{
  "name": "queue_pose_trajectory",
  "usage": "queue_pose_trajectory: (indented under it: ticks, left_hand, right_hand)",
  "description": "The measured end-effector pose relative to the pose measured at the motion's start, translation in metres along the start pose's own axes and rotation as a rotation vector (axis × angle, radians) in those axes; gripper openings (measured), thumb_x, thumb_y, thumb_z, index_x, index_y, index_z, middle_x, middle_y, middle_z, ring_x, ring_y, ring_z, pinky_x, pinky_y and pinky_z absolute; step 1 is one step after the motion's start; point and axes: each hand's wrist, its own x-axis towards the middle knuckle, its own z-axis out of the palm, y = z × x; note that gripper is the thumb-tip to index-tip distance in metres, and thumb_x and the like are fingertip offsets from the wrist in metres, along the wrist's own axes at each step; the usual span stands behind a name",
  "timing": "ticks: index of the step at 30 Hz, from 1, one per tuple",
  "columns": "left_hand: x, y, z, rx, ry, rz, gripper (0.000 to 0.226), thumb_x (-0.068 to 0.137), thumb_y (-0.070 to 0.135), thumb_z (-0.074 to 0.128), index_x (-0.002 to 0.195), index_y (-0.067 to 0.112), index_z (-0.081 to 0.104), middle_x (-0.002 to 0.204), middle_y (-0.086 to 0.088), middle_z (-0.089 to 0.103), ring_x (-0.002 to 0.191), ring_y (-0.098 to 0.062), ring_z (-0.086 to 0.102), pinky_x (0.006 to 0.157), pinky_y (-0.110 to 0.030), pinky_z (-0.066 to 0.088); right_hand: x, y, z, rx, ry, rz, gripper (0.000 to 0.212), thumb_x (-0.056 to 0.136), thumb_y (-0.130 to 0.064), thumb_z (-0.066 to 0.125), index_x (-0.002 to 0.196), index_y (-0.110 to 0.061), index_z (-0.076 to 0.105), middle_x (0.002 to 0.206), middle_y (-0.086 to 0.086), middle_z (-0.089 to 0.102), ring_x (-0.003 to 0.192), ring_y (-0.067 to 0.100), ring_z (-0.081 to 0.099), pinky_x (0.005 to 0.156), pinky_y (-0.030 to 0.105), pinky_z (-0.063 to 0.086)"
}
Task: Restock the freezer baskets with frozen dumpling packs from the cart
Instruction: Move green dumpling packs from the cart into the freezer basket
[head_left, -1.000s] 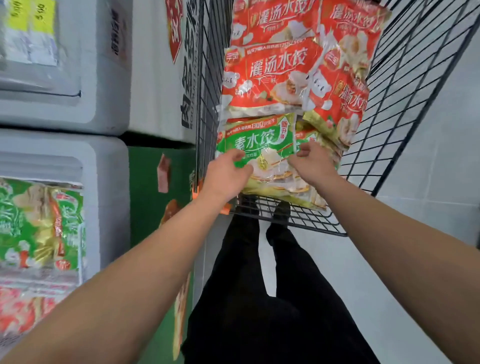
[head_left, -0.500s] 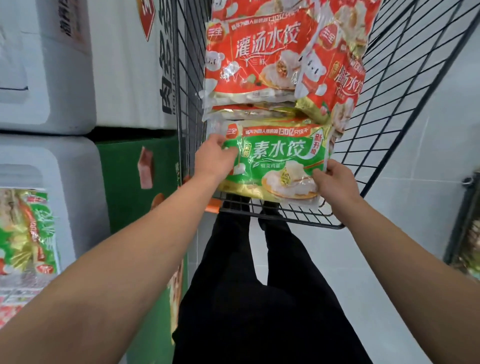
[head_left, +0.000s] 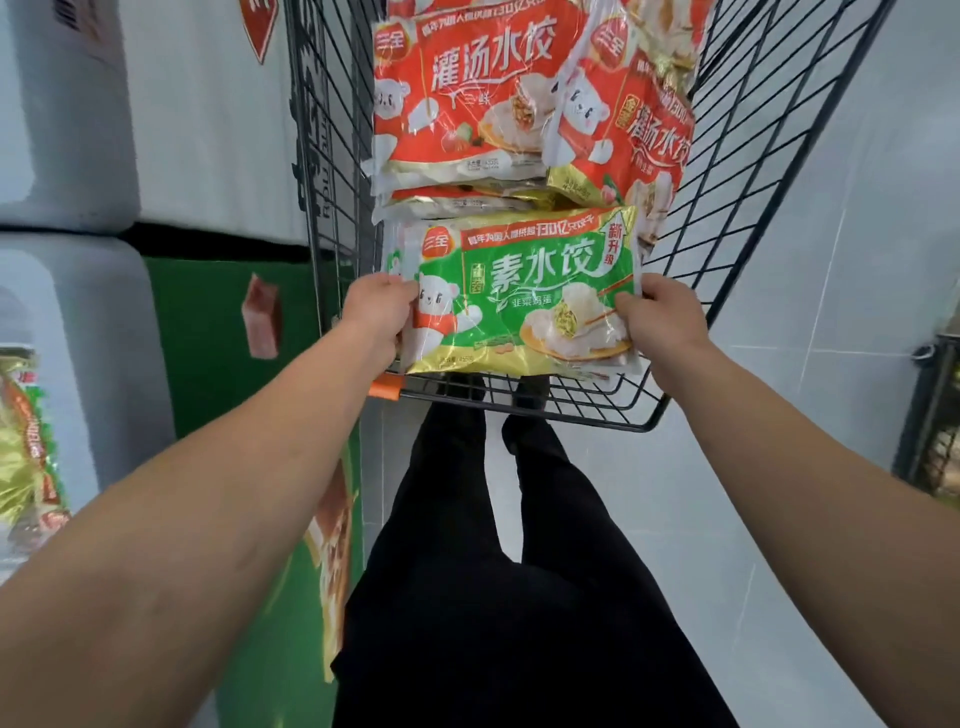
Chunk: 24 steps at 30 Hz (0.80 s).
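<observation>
We are at the pick-up step: both hands hold a green dumpling pack (head_left: 524, 296) at the near end of the wire cart (head_left: 727, 218), in the middle of the frame. Our left hand (head_left: 382, 312) pinches the pack's left edge, and our right hand (head_left: 660, 317) curls round its right edge, so each grip is closed on the pack rather than spread wide. The pack lies flat between the two grips, its printed face up toward us, and looks like the top of a small stack; how many packs come with it we cannot tell. Just above it in the frame lie red dumpling packs (head_left: 462, 98), not yet taken. We judge the next move calls for lifting the pack clear of the cart's rim and swinging it toward the left edge of the frame, where a freezer (head_left: 88, 332) shows packs already inside.
</observation>
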Motion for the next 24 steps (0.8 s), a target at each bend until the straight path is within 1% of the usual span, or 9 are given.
queue_pose_trajectory:
  ticks: [3,5,8,10,15,17,19,21,24]
  left_hand:
    - [-0.028,-0.007,-0.007,0.043,0.045,0.102,0.024,0.093,0.011,0.056,0.071,0.020,0.049,0.071,-0.008,0.060,0.072,-0.029,0.062,0.067,-0.044,0.049]
    - [-0.054,-0.014,-0.013,0.024,0.068,0.151,0.023,0.090,0.015,0.057,0.069,0.021,0.049,0.071,-0.008,0.059,0.073,-0.031,0.063,0.067,-0.048,0.051]
    - [-0.085,-0.031,-0.019,-0.038,0.114,0.231,0.024,0.086,0.014,0.060,0.065,0.021,0.051,0.072,-0.011,0.059,0.075,-0.029,0.061,0.068,-0.051,0.053]
    - [-0.108,-0.047,-0.019,-0.088,0.159,0.285,0.025,0.086,0.011,0.063,0.065,0.020,0.052,0.073,-0.009,0.057,0.076,-0.026,0.057,0.072,-0.048,0.053]
    - [-0.171,-0.082,-0.030,-0.243,0.264,0.366,0.017,0.089,0.009,0.064,0.075,0.015,0.056,0.079,-0.005,0.066,0.078,-0.027,0.066,0.064,-0.035,0.051]
    - [-0.187,-0.092,-0.039,-0.297,0.281,0.380,0.012,0.090,0.007,0.063,0.080,0.012,0.058,0.081,-0.008,0.068,0.081,-0.033,0.069,0.065,-0.042,0.056]
    - [-0.205,-0.106,-0.055,-0.376,0.294,0.379,0.018,0.088,0.007,0.064,0.073,0.014,0.057,0.081,-0.012,0.068,0.082,-0.037,0.070,0.076,-0.054,0.058]
    - [-0.219,-0.125,-0.078,-0.418,0.318,0.389,0.023,0.087,0.008,0.064,0.068,0.017,0.056,0.076,-0.009,0.067,0.076,-0.031,0.067,0.076,-0.051,0.057]
    - [-0.235,-0.146,-0.102,-0.440,0.334,0.423,0.020,0.085,0.010,0.065,0.068,0.018,0.058,0.074,-0.011,0.063,0.076,-0.027,0.061,0.070,-0.043,0.048]
  right_hand:
    - [-0.014,-0.004,-0.012,-0.020,-0.023,-0.061,0.017,0.087,-0.010,0.054,0.080,-0.014,0.068,0.092,0.011,0.072,0.081,0.029,0.064,0.074,0.037,0.052]
    - [-0.027,-0.006,-0.024,-0.013,-0.047,-0.107,0.017,0.087,-0.010,0.055,0.082,-0.017,0.069,0.096,0.013,0.073,0.083,0.026,0.064,0.074,0.038,0.053]
    - [-0.047,-0.005,-0.041,0.011,-0.076,-0.159,0.016,0.086,-0.010,0.057,0.079,-0.018,0.069,0.098,0.015,0.073,0.085,0.027,0.066,0.078,0.046,0.056]
    - [-0.062,0.002,-0.052,0.017,-0.096,-0.174,0.015,0.082,-0.012,0.058,0.078,-0.018,0.071,0.097,0.013,0.074,0.086,0.028,0.069,0.077,0.046,0.056]
    - [-0.098,0.011,-0.065,0.030,-0.171,-0.266,0.022,0.075,-0.016,0.059,0.076,-0.028,0.077,0.092,0.005,0.077,0.094,0.035,0.071,0.086,0.052,0.058]
    - [-0.110,0.005,-0.064,0.025,-0.203,-0.303,0.021,0.081,-0.015,0.059,0.077,-0.026,0.076,0.090,0.001,0.077,0.093,0.031,0.072,0.088,0.055,0.056]
    - [-0.127,-0.003,-0.057,-0.007,-0.250,-0.353,0.019,0.084,-0.017,0.059,0.080,-0.025,0.075,0.091,-0.001,0.077,0.093,0.030,0.071,0.089,0.056,0.056]
    - [-0.146,-0.009,-0.044,-0.064,-0.289,-0.425,0.019,0.083,-0.021,0.058,0.082,-0.029,0.076,0.091,-0.004,0.077,0.093,0.029,0.071,0.090,0.056,0.055]
    - [-0.171,-0.023,-0.026,-0.105,-0.337,-0.507,0.026,0.089,-0.014,0.058,0.082,-0.031,0.076,0.090,-0.010,0.077,0.095,0.026,0.071,0.092,0.054,0.055]
